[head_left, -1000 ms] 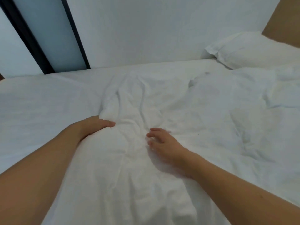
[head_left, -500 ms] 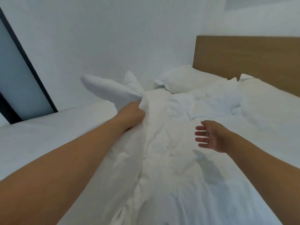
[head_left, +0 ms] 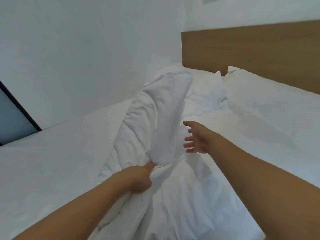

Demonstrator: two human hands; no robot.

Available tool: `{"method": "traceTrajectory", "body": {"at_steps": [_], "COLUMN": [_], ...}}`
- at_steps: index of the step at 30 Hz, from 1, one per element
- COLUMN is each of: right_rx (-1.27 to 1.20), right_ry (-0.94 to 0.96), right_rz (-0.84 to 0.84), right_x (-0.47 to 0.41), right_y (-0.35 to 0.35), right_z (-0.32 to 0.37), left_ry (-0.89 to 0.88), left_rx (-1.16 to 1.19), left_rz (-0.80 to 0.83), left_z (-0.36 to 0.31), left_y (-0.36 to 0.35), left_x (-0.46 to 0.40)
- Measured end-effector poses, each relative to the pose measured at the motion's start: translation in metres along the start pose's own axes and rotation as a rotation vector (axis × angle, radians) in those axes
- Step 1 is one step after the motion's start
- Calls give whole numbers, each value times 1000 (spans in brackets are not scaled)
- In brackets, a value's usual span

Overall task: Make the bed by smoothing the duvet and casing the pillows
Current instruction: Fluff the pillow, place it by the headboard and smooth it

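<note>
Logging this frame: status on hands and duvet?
Left hand grips bunched duvet, lifted. Right hand open, above the bed, touching nothing. Nothing in the way.

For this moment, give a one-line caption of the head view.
Left hand grips bunched white duvet; open right hand reaches toward it.

Left hand (head_left: 140, 179) has drawn the gripped duvet (head_left: 161, 118) nearer.

We see the raised fold of duvet (head_left: 161, 108), gripped by the left hand (head_left: 140, 179), standing as a barrier down the middle of the bed (head_left: 43, 161). Flat sheet lies open to its left. The spread right hand (head_left: 195, 137) hovers in clear space beside it; pillows (head_left: 270, 101) and headboard (head_left: 259, 49) close off the far end.
</note>
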State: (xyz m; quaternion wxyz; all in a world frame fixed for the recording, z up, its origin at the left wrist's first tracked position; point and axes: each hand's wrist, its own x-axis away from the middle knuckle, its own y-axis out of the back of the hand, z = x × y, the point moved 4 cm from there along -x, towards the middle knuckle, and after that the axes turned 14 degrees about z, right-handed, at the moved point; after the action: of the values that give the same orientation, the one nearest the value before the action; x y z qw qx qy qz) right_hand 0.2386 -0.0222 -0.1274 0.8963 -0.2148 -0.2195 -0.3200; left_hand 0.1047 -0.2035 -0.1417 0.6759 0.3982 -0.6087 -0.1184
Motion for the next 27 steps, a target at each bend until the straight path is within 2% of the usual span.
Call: {"method": "traceTrajectory", "body": {"at_steps": [4, 5, 6, 8, 9, 11, 13, 17, 20, 23, 24, 26, 27], "right_rx": [-91, -103, -97, -63, -49, -20, 48, 227, 203, 133, 105, 42, 28], "right_ry": [-1, 6, 15, 41, 64, 107, 94, -30, -22, -5, -1, 38, 70], "right_rz": [-58, -55, -50, -58, -73, -95, -153, -203, -136, -193, -212, -189, -148], "right_x": [-54, -69, -85, -113, -124, -145, -159, -160, -138, -116, -108, -96, -90], "right_y": [-13, -14, -16, -23, -31, -47, -59, -81, -114, -143, -148, -159, -165], "right_z": [8, 14, 21, 39, 48, 65, 84, 130, 158, 194, 204, 226, 233], "left_ry": [48, 27, 13, -28, -70, -127, -109, -185, -186, 26, 98, 100, 42], "left_rx": [-52, -31, -26, 141, 294, 502, 536, 693, 635, 409, 403, 410, 446], "left_rz": [229, 194, 22, -505, -630, -563, -477, -483, -526, -511, -469, -394, -387], "left_z": [2, 2, 4, 17, 26, 45, 69, 132, 168, 211, 222, 227, 221], "left_y": [22, 42, 71, 136, 157, 173, 170, 196, 211, 216, 215, 217, 220], "left_x": [-8, -12, -17, -23, -29, -55, -76, -55, -14, 35, 49, 64, 70]}}
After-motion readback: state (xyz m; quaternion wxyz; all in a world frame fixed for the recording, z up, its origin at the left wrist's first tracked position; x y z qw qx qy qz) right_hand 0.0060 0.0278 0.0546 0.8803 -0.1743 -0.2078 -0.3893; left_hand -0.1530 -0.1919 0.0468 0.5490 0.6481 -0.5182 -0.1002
